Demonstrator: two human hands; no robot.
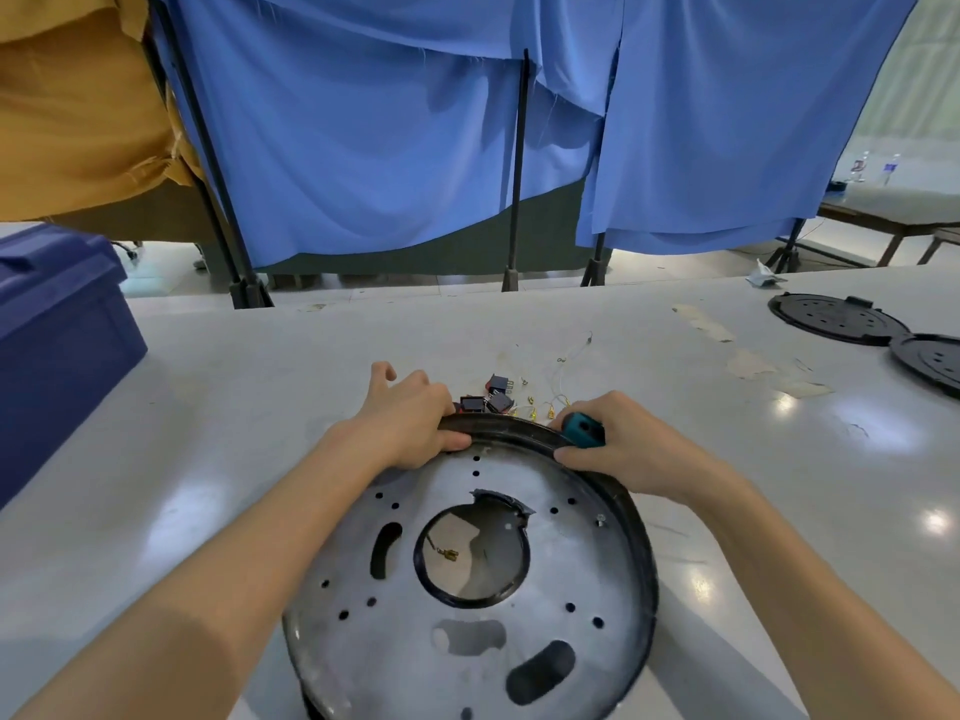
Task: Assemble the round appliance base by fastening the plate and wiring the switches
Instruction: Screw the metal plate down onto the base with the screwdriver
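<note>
Status: base (641, 553) is on the table (260, 407) right in front, plate (566, 558) seated inside its black rim. Far edge looks tipped up toward the cam, can't confirm. L hand (410, 426) is curled over the far rim, thumb on the inside face, fingers wrapped outside, firm clamp. R hand (628, 449) is wrapped round a teal-handled tool (584, 428) (prob a screwdriver, tip hidden) and bears on the rim w/ the thumb side. Only one screw (601, 522) visible in the plate, R side near the rim; the other perimeter holes look empty, so I'd call fastening early and wiring not started. Switches (491, 400) and leads w/ brass terminals (548, 407) lie loose on the table just beyond the far rim, and one terminal (450, 553) shows thru the centre hole. Reads as turning the base to bring the next hole under the driver. To do it well: rotate w/ both hands on the rim, don't lift, since the plate is prob held by that single screw and can slip off its holes. Mind the far rim, it's just beside the switches; pushing fwd would shove them and snag the leads. Once a hole lines up, use L as the clamp, free R from the rim, driver square over the hole. Start all screws loose, tighten crosswise after. Route the centre-hole lead clear so the plate can't pinch it. Blue bin (57, 324) far L, black covers (831, 319) far R, not needed now.
</note>
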